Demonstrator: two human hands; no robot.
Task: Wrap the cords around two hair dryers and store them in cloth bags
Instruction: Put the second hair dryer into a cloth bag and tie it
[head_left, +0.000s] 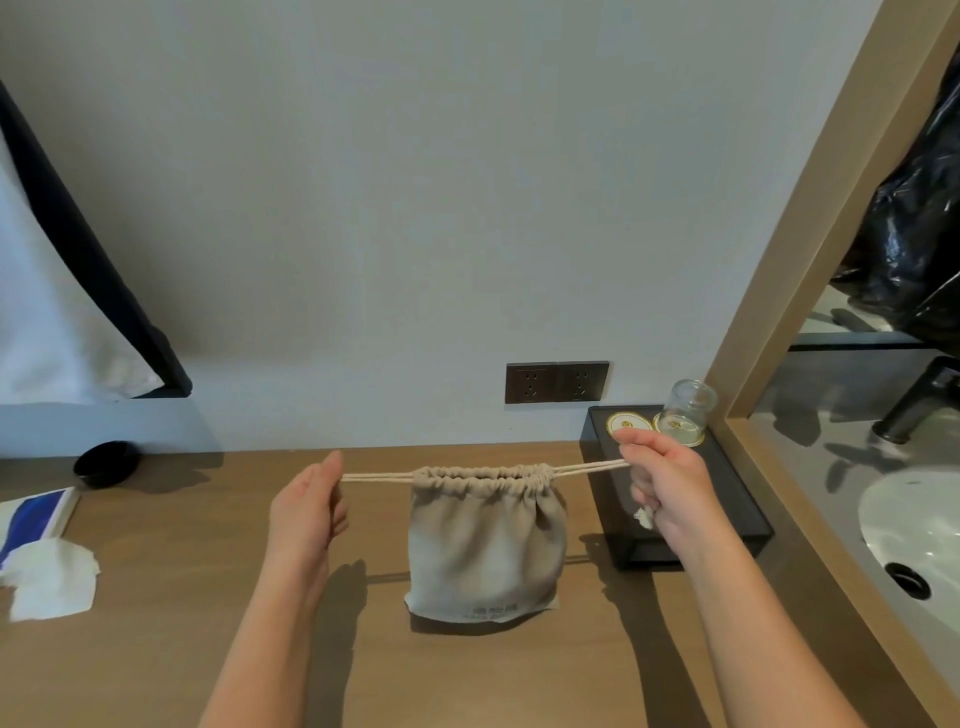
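Now left hand (306, 512), right hand (665, 483) pinch drawstrings (376, 476) taut.

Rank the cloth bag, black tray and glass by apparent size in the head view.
1. The black tray and the cloth bag: about alike; the right hand hides part of the tray.
2. The glass: clearly smallest.

You cannot see inside the gathered cloth bag (485, 545), its printed lettering (494, 609) is too blurred to read, and your left hand (306, 514) hides which fingers pinch the drawstring (376, 476).
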